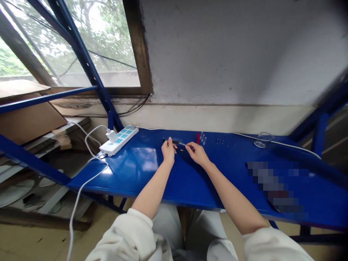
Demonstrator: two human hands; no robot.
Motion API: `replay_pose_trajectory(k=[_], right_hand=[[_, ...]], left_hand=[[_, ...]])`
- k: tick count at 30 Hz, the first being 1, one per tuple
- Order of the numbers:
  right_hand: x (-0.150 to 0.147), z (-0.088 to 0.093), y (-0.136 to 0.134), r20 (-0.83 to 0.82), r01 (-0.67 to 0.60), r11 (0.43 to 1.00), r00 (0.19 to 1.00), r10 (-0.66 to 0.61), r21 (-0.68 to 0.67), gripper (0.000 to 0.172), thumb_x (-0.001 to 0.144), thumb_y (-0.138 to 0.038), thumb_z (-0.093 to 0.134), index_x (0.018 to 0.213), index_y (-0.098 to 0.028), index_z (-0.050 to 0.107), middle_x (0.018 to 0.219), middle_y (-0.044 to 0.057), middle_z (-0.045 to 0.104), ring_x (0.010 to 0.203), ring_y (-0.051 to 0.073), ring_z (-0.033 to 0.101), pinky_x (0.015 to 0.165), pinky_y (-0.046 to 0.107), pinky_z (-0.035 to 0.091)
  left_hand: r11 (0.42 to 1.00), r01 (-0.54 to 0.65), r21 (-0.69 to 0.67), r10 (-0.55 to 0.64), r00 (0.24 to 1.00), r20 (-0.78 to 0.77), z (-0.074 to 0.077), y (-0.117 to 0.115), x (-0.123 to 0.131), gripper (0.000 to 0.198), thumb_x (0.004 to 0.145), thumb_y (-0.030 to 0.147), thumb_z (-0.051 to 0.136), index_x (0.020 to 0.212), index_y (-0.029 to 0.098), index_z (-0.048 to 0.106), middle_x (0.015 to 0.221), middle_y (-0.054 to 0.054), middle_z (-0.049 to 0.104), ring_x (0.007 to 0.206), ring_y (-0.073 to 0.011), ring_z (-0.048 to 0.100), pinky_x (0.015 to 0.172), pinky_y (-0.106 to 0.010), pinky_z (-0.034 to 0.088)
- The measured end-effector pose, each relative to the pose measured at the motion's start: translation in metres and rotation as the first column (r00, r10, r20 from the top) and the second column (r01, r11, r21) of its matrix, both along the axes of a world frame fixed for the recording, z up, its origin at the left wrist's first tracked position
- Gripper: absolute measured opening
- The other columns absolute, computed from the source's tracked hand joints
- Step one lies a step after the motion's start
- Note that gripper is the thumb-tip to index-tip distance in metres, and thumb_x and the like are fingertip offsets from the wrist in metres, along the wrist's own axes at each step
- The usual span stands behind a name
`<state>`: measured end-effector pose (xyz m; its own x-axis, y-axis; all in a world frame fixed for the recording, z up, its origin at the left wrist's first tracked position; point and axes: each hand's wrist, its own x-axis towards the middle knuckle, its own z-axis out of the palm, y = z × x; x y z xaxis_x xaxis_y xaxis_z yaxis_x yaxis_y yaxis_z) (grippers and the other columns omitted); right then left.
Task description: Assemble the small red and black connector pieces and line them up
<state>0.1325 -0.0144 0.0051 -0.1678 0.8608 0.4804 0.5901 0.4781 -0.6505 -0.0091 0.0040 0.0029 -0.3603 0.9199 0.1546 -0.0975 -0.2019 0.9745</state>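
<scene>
My left hand (168, 149) is closed, thumb and fingers pinching a slim pen (179, 143) with a black part and a clear part. At the other end, the fingertips of my right hand (198, 152) grip the clear section. The pen lies nearly level between both hands, just above the blue table (190, 185). A small black end (163, 139) sticks out beyond my left fingers. Behind my right hand lie a red strip-like piece (198, 137) and several small clear tubes (203, 138). My fingers cover parts of the pen.
At the table's left end sits a white power strip (119, 140), with a plug (111, 135) and a white cable (77, 210) hanging over the edge. Small clear pieces (220, 141) and a clear round object (260, 144) lie farther right. A pixelated dark object (272, 188) rests at right.
</scene>
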Motion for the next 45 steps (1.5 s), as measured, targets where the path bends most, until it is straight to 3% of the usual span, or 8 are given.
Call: replay_pose_trajectory(k=[3, 8, 14, 22, 29, 32, 37, 45], right_hand=[[0.000, 0.001, 0.001, -0.125, 0.024, 0.998, 0.992, -0.031, -0.054, 0.028, 0.081, -0.042, 0.041, 0.085, -0.019, 0.057, 0.070, 0.002, 0.060, 0.051, 0.011, 0.048, 0.052, 0.024, 0.038], [-0.001, -0.002, 0.007, -0.320, -0.040, 0.992, 0.947, 0.000, -0.117, 0.033, 0.077, -0.047, 0.045, 0.087, -0.017, 0.057, 0.080, 0.005, 0.061, 0.057, 0.012, 0.052, 0.056, 0.025, 0.043], [-0.002, -0.005, 0.008, -0.235, -0.163, 0.977, 0.964, 0.127, -0.138, 0.028, 0.074, -0.043, 0.051, 0.080, -0.017, 0.061, 0.081, 0.004, 0.059, 0.062, 0.011, 0.051, 0.062, 0.027, 0.043], [0.003, -0.002, 0.007, -0.220, -0.232, 0.952, 0.958, 0.187, -0.201, 0.028, 0.072, -0.044, 0.053, 0.074, -0.016, 0.057, 0.063, -0.001, 0.054, 0.055, 0.010, 0.046, 0.054, 0.024, 0.038], [0.006, 0.004, 0.002, -0.024, -0.182, 0.962, 0.983, 0.181, -0.206, 0.023, 0.071, -0.039, 0.054, 0.066, -0.017, 0.055, 0.057, -0.003, 0.052, 0.051, 0.009, 0.043, 0.049, 0.021, 0.032], [0.015, 0.005, 0.005, 0.108, -0.119, 0.972, 0.984, 0.143, -0.201, 0.019, 0.070, -0.035, 0.055, 0.063, -0.017, 0.055, 0.060, -0.001, 0.055, 0.054, 0.010, 0.047, 0.052, 0.022, 0.034], [0.039, 0.000, 0.016, 0.291, 0.199, 0.965, 0.946, -0.143, -0.173, 0.013, 0.068, -0.029, 0.056, 0.062, -0.019, 0.053, 0.060, 0.001, 0.056, 0.056, 0.013, 0.050, 0.052, 0.024, 0.032], [0.046, -0.012, 0.022, 0.296, 0.427, 0.893, 0.879, -0.374, -0.142, 0.011, 0.070, -0.030, 0.055, 0.065, -0.020, 0.056, 0.060, 0.003, 0.057, 0.056, 0.015, 0.053, 0.047, 0.024, 0.029]], left_hand=[[1.000, -0.001, 0.005, 0.001, 0.999, -0.033, 0.001, -0.001, -0.001, 0.041, 0.078, 0.053, 0.042, 0.060, 0.016, 0.042, 0.048, 0.004, 0.048, 0.031, -0.0036, 0.037, 0.033, -0.018, 0.025], [0.979, 0.201, 0.047, -0.192, 0.970, -0.152, 0.002, -0.006, 0.006, 0.037, 0.077, 0.051, 0.047, 0.065, 0.016, 0.049, 0.045, 0.005, 0.046, 0.032, -0.0037, 0.035, 0.034, -0.017, 0.026], [0.959, 0.277, 0.058, -0.263, 0.949, -0.176, 0.003, -0.009, 0.010, 0.036, 0.077, 0.050, 0.048, 0.073, 0.015, 0.055, 0.050, 0.004, 0.046, 0.036, -0.0044, 0.037, 0.037, -0.017, 0.028], [0.939, 0.316, 0.136, -0.243, 0.888, -0.390, 0.005, -0.012, 0.010, 0.032, 0.080, 0.042, 0.045, 0.070, 0.015, 0.060, 0.069, -0.002, 0.060, 0.067, -0.0118, 0.053, 0.064, -0.021, 0.041], [0.937, 0.344, 0.054, -0.302, 0.879, -0.369, 0.003, -0.013, 0.009, 0.026, 0.081, 0.037, 0.044, 0.083, 0.017, 0.061, 0.067, -0.001, 0.058, 0.064, -0.0117, 0.052, 0.062, -0.021, 0.040], [0.933, 0.356, 0.040, -0.304, 0.845, -0.440, 0.001, -0.013, 0.007, 0.029, 0.084, 0.036, 0.038, 0.085, 0.018, 0.060, 0.055, 0.002, 0.051, 0.056, -0.0106, 0.049, 0.060, -0.021, 0.039], [0.944, 0.320, 0.083, -0.224, 0.805, -0.550, -0.004, -0.012, 0.006, 0.027, 0.084, 0.035, 0.037, 0.085, 0.020, 0.060, 0.056, 0.001, 0.053, 0.060, -0.0130, 0.054, 0.064, -0.023, 0.040], [0.943, 0.326, 0.066, -0.219, 0.758, -0.615, -0.003, -0.016, 0.007, 0.024, 0.083, 0.032, 0.040, 0.080, 0.020, 0.061, 0.056, -0.001, 0.055, 0.057, -0.0140, 0.054, 0.061, -0.023, 0.039]])
